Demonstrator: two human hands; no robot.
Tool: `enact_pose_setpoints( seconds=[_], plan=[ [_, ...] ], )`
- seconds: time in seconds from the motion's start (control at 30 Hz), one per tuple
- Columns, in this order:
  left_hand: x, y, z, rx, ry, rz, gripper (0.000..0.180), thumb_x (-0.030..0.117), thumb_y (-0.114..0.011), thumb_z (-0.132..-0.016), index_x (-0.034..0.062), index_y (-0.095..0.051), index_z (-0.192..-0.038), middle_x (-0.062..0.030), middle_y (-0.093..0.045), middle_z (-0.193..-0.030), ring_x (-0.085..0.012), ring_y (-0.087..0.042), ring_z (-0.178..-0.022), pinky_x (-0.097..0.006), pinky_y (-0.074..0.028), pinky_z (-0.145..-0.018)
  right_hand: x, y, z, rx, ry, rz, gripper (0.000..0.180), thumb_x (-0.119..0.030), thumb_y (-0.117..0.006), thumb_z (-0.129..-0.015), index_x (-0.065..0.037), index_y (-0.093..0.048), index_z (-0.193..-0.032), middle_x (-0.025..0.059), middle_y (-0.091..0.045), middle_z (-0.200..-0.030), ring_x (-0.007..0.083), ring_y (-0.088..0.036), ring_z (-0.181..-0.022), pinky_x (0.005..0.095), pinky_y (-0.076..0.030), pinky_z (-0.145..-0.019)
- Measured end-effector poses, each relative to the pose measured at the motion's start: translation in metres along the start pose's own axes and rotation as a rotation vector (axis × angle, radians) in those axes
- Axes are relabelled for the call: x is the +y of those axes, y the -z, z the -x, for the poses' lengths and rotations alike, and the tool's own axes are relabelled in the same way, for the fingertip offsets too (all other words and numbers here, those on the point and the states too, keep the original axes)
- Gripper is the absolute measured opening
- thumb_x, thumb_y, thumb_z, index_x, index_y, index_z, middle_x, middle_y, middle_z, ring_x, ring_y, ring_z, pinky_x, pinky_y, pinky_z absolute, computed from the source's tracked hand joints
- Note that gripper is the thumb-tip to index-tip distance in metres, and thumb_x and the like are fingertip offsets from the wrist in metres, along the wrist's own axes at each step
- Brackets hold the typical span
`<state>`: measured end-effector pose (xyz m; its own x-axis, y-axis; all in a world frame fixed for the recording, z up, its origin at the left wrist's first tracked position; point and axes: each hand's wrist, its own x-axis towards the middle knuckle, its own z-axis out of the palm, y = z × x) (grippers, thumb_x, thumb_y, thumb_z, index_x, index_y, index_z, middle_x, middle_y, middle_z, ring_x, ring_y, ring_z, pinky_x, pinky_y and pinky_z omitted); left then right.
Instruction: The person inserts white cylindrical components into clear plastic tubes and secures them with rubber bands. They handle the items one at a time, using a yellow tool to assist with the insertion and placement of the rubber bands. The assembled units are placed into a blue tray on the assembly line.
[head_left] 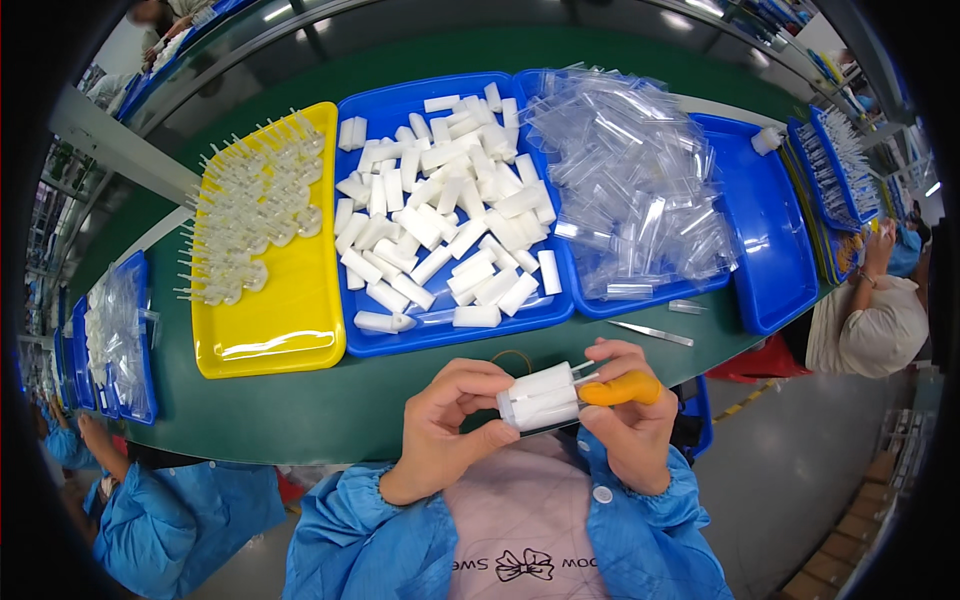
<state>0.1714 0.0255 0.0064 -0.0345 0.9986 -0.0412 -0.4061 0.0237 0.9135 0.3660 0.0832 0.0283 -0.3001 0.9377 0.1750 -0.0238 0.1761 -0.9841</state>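
Close to my body, both hands hold a short assembly of white cylindrical pieces (545,398) over the table's near edge. My left hand (445,425) pinches its left end, where a clear plastic cap (506,408) sits, between thumb and fingers. At the other end, thin pale stems (582,372) stick out between the fingers of my right hand (635,430). An orange finger cot (622,389) covers one finger of that hand. Part of the right-hand grip is hidden behind this finger.
Beyond my hands stand a yellow tray (265,345) of clear stemmed parts, a blue tray (440,342) of white pieces and another blue tray (655,297) of clear sleeves. Tweezers (652,333) and one clear sleeve (688,306) lie nearby. Co-workers sit at both sides.
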Motion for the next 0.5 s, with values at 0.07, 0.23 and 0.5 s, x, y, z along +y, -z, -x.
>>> enact_pose_setpoints(
  seconds=[0.07, 0.23, 0.5],
  plan=[
    [-0.002, 0.002, -0.002, 0.003, -0.004, 0.027, 0.038, -0.004, -0.072, -0.075, -0.0055, -0.056, -0.110, -0.0141, -0.052, -0.115, -0.0207, -0.058, -0.104, -0.034, -0.048, -0.093, 0.001, 0.010, -0.003, -0.086, 0.019, 0.065, 0.022, -0.002, -0.070, -0.071, 0.000, -0.066, -0.093, 0.0095, -0.062, -0.101, 0.0259, -0.052, -0.110, 0.0411, -0.037, -0.099],
    [-0.002, 0.013, -0.002, 0.049, -0.009, 0.168, 0.039, -0.006, -0.070, -0.078, -0.0056, -0.055, -0.114, -0.0128, -0.053, -0.117, -0.0208, -0.058, -0.106, -0.033, -0.048, -0.094, -0.001, 0.054, -0.012, 0.251, -0.124, 0.238, 0.017, -0.007, -0.066, -0.078, 0.002, -0.066, -0.093, 0.0085, -0.063, -0.097, 0.0202, -0.059, -0.094, 0.0297, -0.044, -0.085],
    [0.000, 0.017, 0.001, 0.102, 0.047, 0.213, 0.040, 0.004, -0.072, -0.079, -0.0034, -0.054, -0.115, -0.0108, -0.057, -0.115, -0.0198, -0.059, -0.105, -0.031, -0.048, -0.089, 0.046, 0.122, -0.018, 0.336, 0.050, 1.270, 0.024, -0.008, -0.069, -0.075, -0.001, -0.065, -0.097, 0.0117, -0.060, -0.102, 0.0300, -0.053, -0.099, 0.0369, -0.042, -0.081]
  ],
)
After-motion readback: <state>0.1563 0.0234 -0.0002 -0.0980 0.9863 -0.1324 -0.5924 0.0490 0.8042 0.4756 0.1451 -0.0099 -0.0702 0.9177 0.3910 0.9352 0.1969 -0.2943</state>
